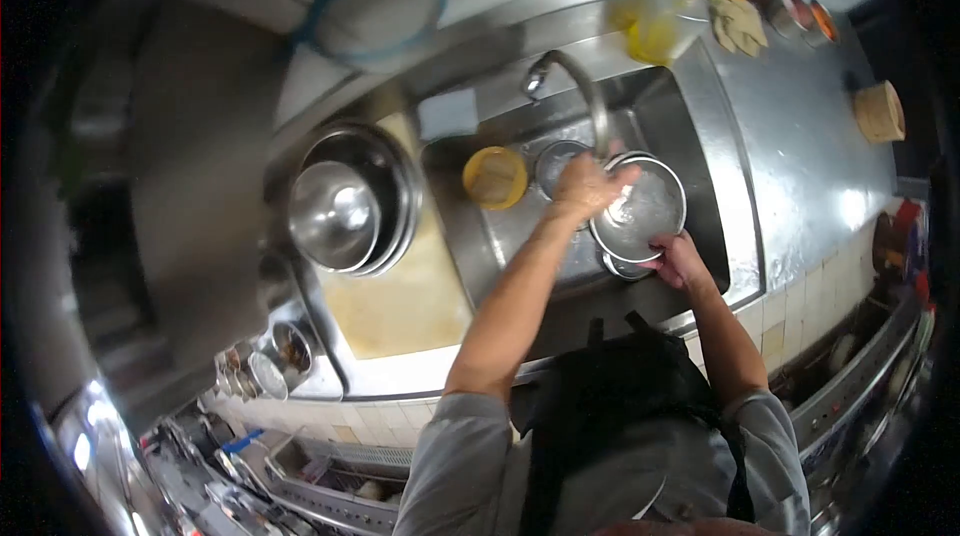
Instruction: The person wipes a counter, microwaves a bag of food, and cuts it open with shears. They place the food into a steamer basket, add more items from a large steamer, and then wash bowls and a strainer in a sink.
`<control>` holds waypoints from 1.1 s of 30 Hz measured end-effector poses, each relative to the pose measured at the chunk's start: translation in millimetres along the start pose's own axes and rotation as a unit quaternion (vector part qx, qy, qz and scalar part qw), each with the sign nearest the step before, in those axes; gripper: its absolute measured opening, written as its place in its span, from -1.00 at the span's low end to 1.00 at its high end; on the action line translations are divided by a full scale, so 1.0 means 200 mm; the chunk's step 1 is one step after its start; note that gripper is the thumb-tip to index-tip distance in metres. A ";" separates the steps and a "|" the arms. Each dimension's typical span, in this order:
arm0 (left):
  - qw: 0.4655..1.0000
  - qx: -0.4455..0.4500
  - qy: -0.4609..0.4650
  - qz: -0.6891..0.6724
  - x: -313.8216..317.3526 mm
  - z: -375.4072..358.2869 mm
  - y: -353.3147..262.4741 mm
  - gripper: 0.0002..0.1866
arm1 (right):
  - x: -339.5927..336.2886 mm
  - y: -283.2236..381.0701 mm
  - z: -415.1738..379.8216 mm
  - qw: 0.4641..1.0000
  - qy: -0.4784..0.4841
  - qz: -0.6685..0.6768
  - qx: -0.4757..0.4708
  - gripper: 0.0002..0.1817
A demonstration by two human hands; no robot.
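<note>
Over the steel sink (470, 246), both my hands are at a round metal bowl (650, 216) that has what looks like water inside. My left hand (590, 186) is closed on the bowl's upper left rim, below the curved faucet (590, 96). At the lower right rim, my right hand (677, 258) grips the same bowl with its fingers wrapped round the edge. Another metal bowl (625, 267) shows partly beneath it. Left of my hands in the sink are a smaller round metal dish (556, 162) and a yellow round container (484, 198) with something pale inside.
Stacked metal bowls (335, 216) stand left of the sink by a tan board (390, 311). A yellow bag (652, 31), cloth gloves (738, 24), small containers (790, 11) and a wooden block (880, 112) are at the upper right. A blue ring (318, 11) is at the upper left.
</note>
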State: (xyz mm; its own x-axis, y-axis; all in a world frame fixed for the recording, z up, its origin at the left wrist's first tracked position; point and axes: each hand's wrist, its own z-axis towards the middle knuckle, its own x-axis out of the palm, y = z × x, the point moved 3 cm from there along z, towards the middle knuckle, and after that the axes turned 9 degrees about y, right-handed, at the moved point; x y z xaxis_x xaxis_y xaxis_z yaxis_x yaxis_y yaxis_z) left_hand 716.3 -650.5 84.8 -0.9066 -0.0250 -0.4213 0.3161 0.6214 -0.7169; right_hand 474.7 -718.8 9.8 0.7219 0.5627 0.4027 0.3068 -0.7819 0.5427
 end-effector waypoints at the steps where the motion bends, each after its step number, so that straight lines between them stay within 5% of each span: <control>1: 0.995 -0.048 0.049 -0.069 -0.06 -0.03 0.02 -0.08 | -0.02 0.01 -0.01 1.000 0.003 -0.014 0.006 -0.48; 3: 0.958 -0.097 0.050 -0.264 0.03 -0.04 0.17 0.03 | 0.03 0.06 -0.04 1.000 0.011 -0.023 -0.001 -0.47; 5: 0.905 -0.050 0.039 -0.421 0.12 -0.03 0.35 -0.27 | 0.03 0.09 -0.07 1.000 0.019 -0.024 -0.002 -0.46; 8: 0.858 -0.118 0.017 -0.499 0.17 -0.17 0.40 -0.35 | 0.02 0.10 -0.10 0.999 0.041 -0.031 -0.004 -0.39; 12: 0.880 -0.110 0.042 -0.460 0.38 -0.13 0.61 -0.46 | 0.17 0.24 -0.25 0.998 0.018 -0.064 0.002 -0.37; 14: 0.862 -0.122 -0.100 -0.483 0.40 -0.16 0.65 -0.44 | 0.17 0.26 -0.28 0.994 0.002 -0.105 0.017 -0.36; 15: 0.905 -0.016 -0.191 -0.381 0.37 -0.20 0.61 -0.34 | 0.15 0.26 -0.26 0.977 0.031 -0.204 -0.059 -0.34; 16: 0.905 -0.016 -0.189 -0.380 0.36 -0.24 0.59 -0.34 | 0.14 0.26 -0.27 0.943 0.061 -0.299 -0.133 -0.31; 18: 0.963 0.004 -0.261 -0.059 0.26 -0.37 0.51 -0.31 | 0.12 0.28 -0.31 0.904 0.020 -0.375 -0.203 -0.28; 19: 0.961 0.039 -0.266 -0.063 0.24 -0.40 0.50 -0.27 | 0.13 0.30 -0.34 0.853 -0.019 -0.446 -0.271 -0.25; 24: 0.958 0.094 -0.257 0.081 0.20 -0.62 0.42 -0.24 | 0.13 0.32 -0.46 0.830 -0.056 -0.453 -0.321 -0.21; 26: 0.919 0.174 -0.295 0.194 0.19 -0.71 0.40 -0.25 | 0.16 0.32 -0.52 0.753 -0.060 -0.521 -0.397 -0.20; 30: 0.862 0.191 -0.359 0.302 0.17 -0.84 0.39 -0.34 | 0.25 0.32 -0.60 0.719 -0.060 -0.548 -0.423 -0.20; 33: 0.874 0.193 -0.413 0.171 0.14 -0.92 0.37 -0.36 | 0.39 0.35 -0.65 0.690 -0.036 -0.544 -0.477 -0.21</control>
State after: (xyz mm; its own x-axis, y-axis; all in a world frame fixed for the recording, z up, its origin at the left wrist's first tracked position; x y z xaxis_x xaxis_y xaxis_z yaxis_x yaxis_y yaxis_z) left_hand 662.6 -460.8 122.8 -0.2807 -0.5449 -0.7901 0.7445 0.3959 -0.5376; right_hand 470.8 -694.5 174.5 0.4262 0.6353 -0.6440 0.1693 0.6432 0.7467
